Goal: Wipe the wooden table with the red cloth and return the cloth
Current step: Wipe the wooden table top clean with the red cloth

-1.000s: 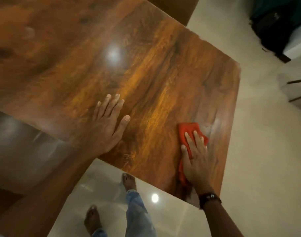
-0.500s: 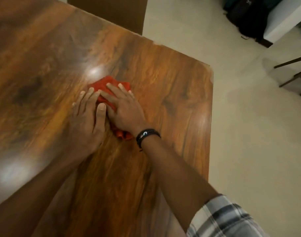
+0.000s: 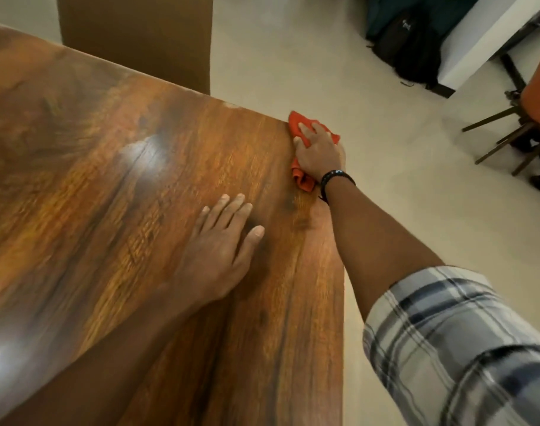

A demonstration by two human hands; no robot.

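Head: red cloth (image 3: 295,123) under right fingers (image 3: 321,134) (table corner (image 3: 273,123))

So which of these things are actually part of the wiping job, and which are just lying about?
Part of the job:
- red cloth, pressed under the right hand at the table's far corner
- wooden table
- left hand, resting flat on the table

Just lying about:
- dark backpack on the floor
- brown chair back beyond the table
- chair legs at the right
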